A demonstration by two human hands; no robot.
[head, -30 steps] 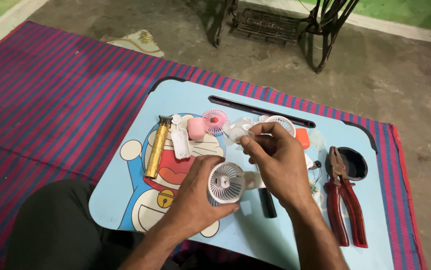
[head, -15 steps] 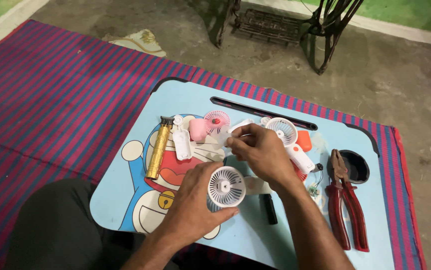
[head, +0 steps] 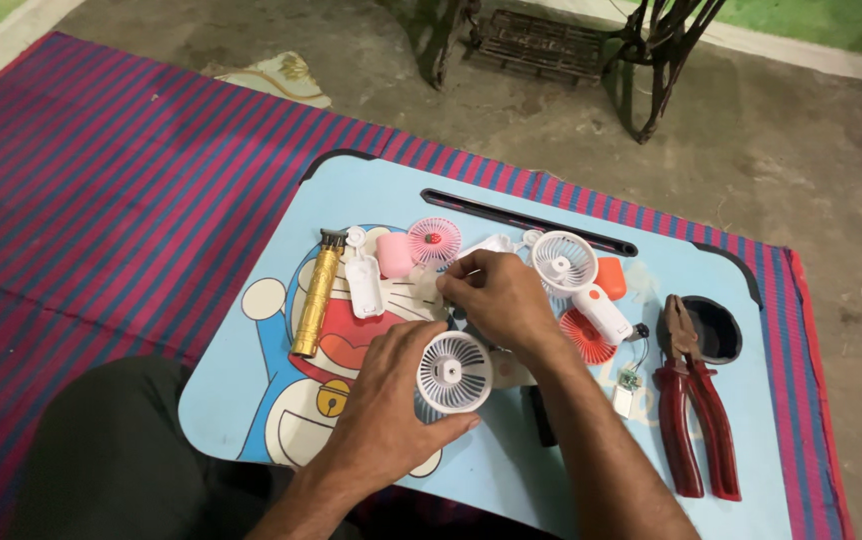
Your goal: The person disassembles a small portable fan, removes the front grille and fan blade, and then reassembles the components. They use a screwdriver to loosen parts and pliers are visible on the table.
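Left hand (head: 381, 420) is wrapped around a white mini fan head (head: 454, 372), held low over the blue worktop (head: 551, 470). Right hand (head: 496, 300) pinches some small white bit, can't tell what, beside the pink fan grille (head: 434, 241).

Fan parts (head: 563, 262) crowding table (head: 511, 480) centre

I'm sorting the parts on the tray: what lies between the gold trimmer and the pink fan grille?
In the head view, a white fan handle piece and a pink cylindrical piece lie between the gold trimmer and the pink fan grille.
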